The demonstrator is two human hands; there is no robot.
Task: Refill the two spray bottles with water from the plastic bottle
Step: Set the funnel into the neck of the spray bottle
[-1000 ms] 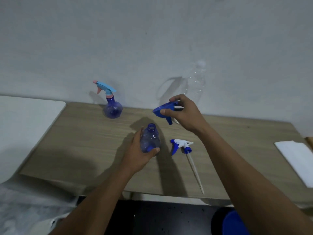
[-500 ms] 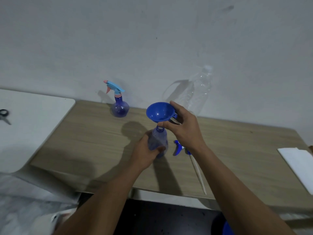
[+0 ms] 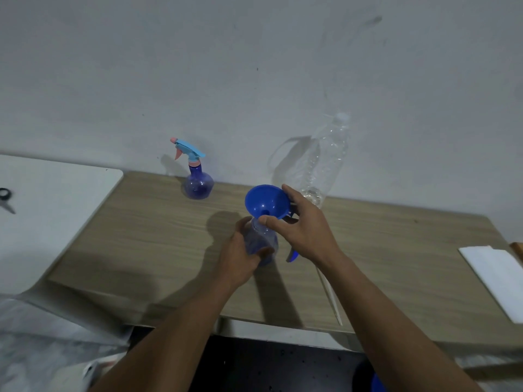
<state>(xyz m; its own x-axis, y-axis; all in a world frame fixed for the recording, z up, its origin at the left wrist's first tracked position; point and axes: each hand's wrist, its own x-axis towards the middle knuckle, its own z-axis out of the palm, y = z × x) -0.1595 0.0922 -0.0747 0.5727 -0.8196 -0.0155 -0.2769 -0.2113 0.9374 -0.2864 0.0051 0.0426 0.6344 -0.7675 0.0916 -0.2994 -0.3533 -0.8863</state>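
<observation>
Blue plastic marks the middle of the scene: a blue funnel (image 3: 267, 203) sits with its spout in the neck of an open purple spray bottle (image 3: 261, 241) standing on the wooden table (image 3: 147, 239); the left hand (image 3: 240, 257) wraps that bottle's body, fingers closed round it from the left with the thumb across the front; the right hand (image 3: 301, 226) holds the funnel, thumb against the underside of the cone and the index finger curled over the far rim, the other fingers loosely bent behind it.

Just beside the bottle on the right, half hidden under the right wrist, lies a blue trigger sprayer head (image 3: 293, 254), its pale dip tube (image 3: 329, 295) running toward the near edge of the table; the right forearm covers most of the head.

Against the wall, a second spray bottle (image 3: 198, 182) stands upright with its light blue and pink trigger still on, well apart to the left; a clear plastic bottle (image 3: 325, 162) stands behind the right hand, near the wall, its lower part partly hidden by the fingers; how much water it holds is hard to tell.

Off to the left a white surface (image 3: 56, 199) adjoins the table, with dark scissors (image 3: 6, 199) at the frame's edge; a white folded cloth (image 3: 495, 278) lies at the far right.
</observation>
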